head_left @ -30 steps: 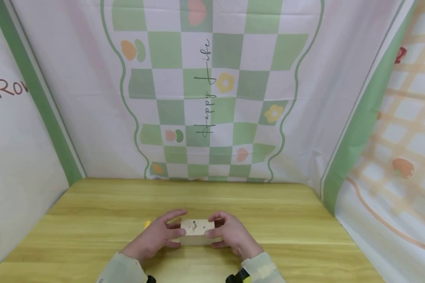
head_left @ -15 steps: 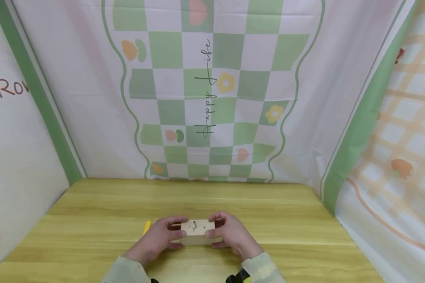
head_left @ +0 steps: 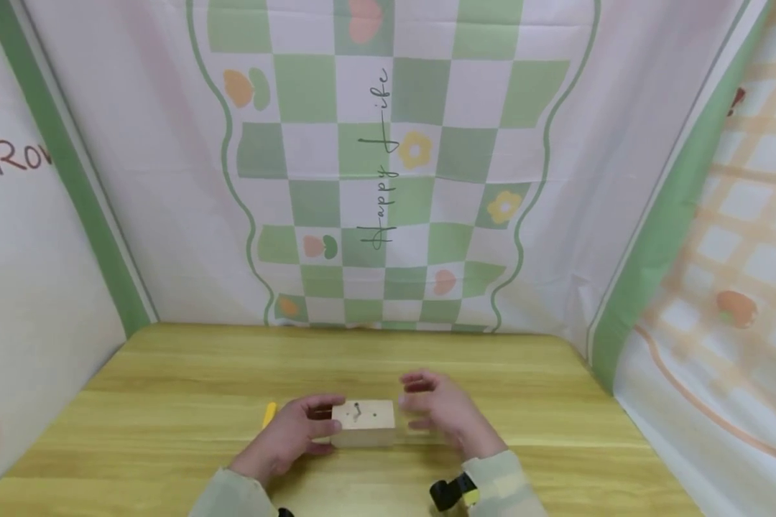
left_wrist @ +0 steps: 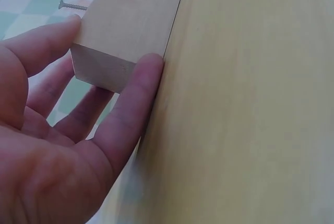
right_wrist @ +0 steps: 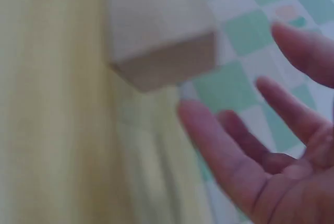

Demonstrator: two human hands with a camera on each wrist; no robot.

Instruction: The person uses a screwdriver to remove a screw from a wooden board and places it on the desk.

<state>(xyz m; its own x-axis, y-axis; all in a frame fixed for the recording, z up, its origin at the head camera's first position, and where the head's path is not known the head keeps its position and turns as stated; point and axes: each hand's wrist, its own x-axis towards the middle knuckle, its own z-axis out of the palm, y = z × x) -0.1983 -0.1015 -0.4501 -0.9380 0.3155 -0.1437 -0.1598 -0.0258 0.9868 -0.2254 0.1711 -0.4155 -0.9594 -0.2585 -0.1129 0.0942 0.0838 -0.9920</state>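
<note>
A pale wooden block [head_left: 363, 425] lies on the yellow wood table [head_left: 168, 402], with a small dark screw [head_left: 356, 411] standing in its top face. My left hand [head_left: 307, 425] grips the block's left end; in the left wrist view its thumb and fingers [left_wrist: 133, 109] clamp the block [left_wrist: 128, 23], and the screw [left_wrist: 73, 7] juts out sideways. My right hand [head_left: 430, 404] hovers just right of the block with its fingers spread, touching nothing. The right wrist view is blurred and shows the block [right_wrist: 156, 31] apart from the open fingers [right_wrist: 224, 145].
A small yellow object [head_left: 269, 413] lies on the table just left of my left hand, partly hidden. Printed fabric walls close the table in at the back [head_left: 388, 179] and on both sides. A black and yellow strap [head_left: 451, 492] sits at my right wrist.
My right hand has let go of the block's right end and moved a little right and up, fingers spreading. My left hand closed onto the left end and keeps its hold.
</note>
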